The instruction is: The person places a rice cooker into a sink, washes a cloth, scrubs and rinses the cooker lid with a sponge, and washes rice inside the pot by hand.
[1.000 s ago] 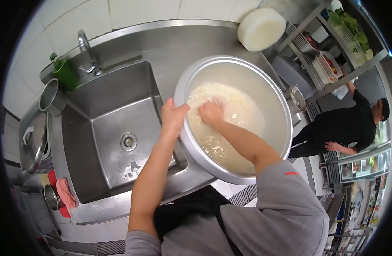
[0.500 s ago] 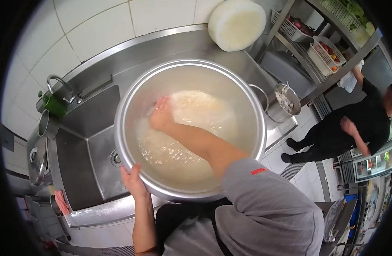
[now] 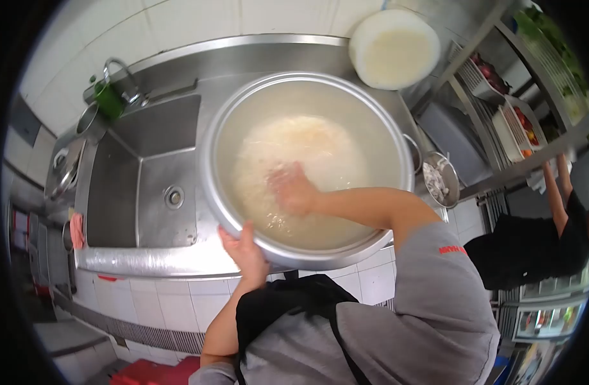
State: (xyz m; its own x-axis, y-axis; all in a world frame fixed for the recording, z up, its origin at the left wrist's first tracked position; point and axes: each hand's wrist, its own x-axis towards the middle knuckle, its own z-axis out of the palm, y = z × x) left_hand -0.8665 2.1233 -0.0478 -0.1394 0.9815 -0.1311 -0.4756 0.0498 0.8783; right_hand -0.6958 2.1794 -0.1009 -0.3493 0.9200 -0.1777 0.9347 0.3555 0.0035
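A wide, round metal pot point(image 3: 381, 144) stands at the counter's near edge. Cloudy whitish water fills its lower part, over a pale, grainy mass point(image 3: 307, 131) that looks like rice. My left hand point(image 3: 244, 251) grips the pot's near-left rim, thumb on top and fingers against the outside. Inside the pot, my right hand point(image 3: 294, 189) is partly under the water, toward the near-left of the middle. Its fingers are blurred and half hidden by the cloudy liquid, so their hold cannot be made out.
To the left are a steel sink point(image 3: 169, 173), a faucet point(image 3: 124, 77) and a green bottle point(image 3: 108, 99). Behind the pot stands a round white block point(image 3: 395, 51). A smaller pot point(image 3: 449, 191) with whitish pieces sits right, below shelving point(image 3: 480, 109). A co-worker point(image 3: 531, 247) stands beyond.
My right hand has moved through the water toward me and the pot's middle. My left hand keeps the rim. The view has turned, and the co-worker now reaches toward the shelving.
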